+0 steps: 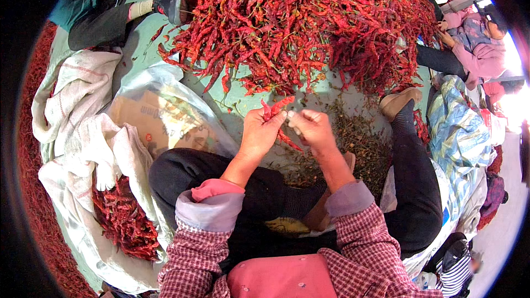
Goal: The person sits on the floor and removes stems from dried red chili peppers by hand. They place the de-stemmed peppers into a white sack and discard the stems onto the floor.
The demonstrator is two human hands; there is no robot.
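Several dried red chillies (274, 109) are gripped in my left hand (263, 129), sticking out above and below its thumb and fingers. Close beside it, my right hand (309, 129) is slightly blurred, its thumb and fingertips drawn together near the chillies; whether something small is between them cannot be told. Beyond both hands spreads a large heap of dried red chillies (290, 29) with stems on the pale green floor. Under and right of my right hand lies a pile of dry stems and bits (360, 145).
An open white woven sack (78, 145) holding chillies (124, 223) is at the left, beside a clear plastic bag with cardboard (161, 120). A blue-striped sack (459, 120) stands at the right. One person's leg (107, 25) is at upper left; another person (476, 49) sits at upper right.
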